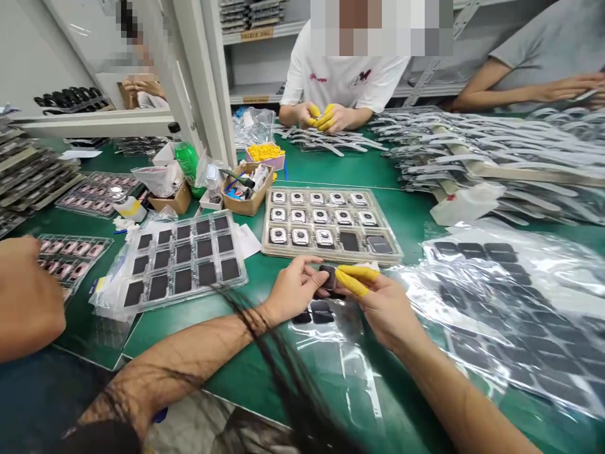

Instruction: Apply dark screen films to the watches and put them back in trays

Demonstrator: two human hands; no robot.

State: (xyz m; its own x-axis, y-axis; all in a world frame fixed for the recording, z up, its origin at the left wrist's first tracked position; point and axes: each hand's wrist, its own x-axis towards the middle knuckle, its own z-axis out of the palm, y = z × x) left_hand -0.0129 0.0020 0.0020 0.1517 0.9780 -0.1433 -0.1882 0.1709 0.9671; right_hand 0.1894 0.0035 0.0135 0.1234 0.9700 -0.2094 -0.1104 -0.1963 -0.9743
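Observation:
A dark square watch (327, 277) is held up between my two hands over the green table. My left hand (295, 291) pinches its left side with thumb and fingers. On its right edge, my right hand (384, 304) closes its yellow-covered thumb and finger. Just beneath lies a clear plastic sheet (347, 334) carrying dark square films (322, 311). Beyond my hands stands a plastic tray (331, 257) with several watch bodies (297, 216) lying sensor side up. One slot in its front row shows a dark pad (350, 241); the corner slot holds a dark-faced piece (378, 244).
To the left sits a clear tray (243, 277) lined with dark pads. Cardboard boxes (248, 202) and a green bottle (186, 161) stand behind it. Film sheets (520, 321) cover the right side, near stacked straps (472, 148). Co-workers sit opposite; another person's arm (28, 296) enters at left.

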